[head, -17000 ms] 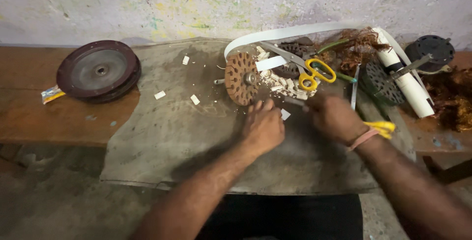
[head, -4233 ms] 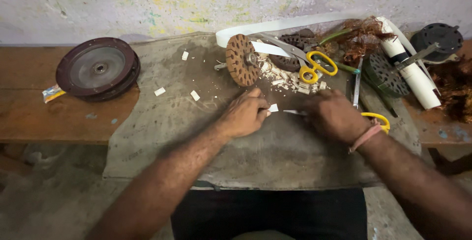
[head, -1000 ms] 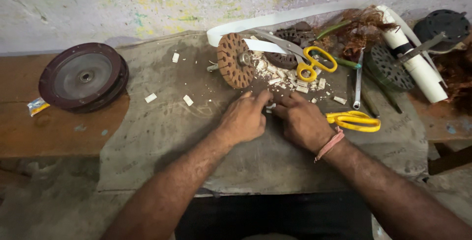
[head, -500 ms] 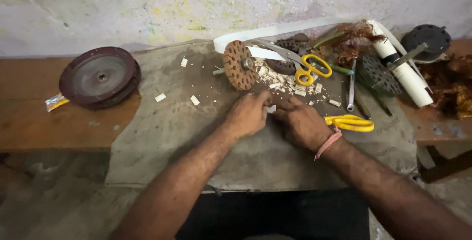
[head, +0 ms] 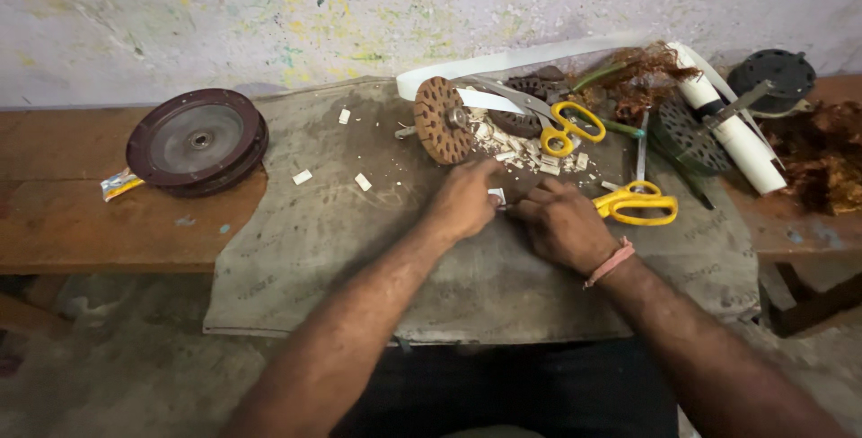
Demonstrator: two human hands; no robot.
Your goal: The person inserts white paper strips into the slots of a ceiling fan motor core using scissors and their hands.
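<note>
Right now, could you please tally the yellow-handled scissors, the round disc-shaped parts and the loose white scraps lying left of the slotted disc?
Yellow-handled scissors: 2 (upper pair, lower pair)
Round disc parts: 2 (dark red wheel, brown slotted disc)
Loose white scraps: 3 ()
Total: 7

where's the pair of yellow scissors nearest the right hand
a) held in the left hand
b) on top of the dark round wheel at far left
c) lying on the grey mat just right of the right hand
c: the yellow scissors lie flat on the grey mat, just beside the right hand, untouched.
</note>
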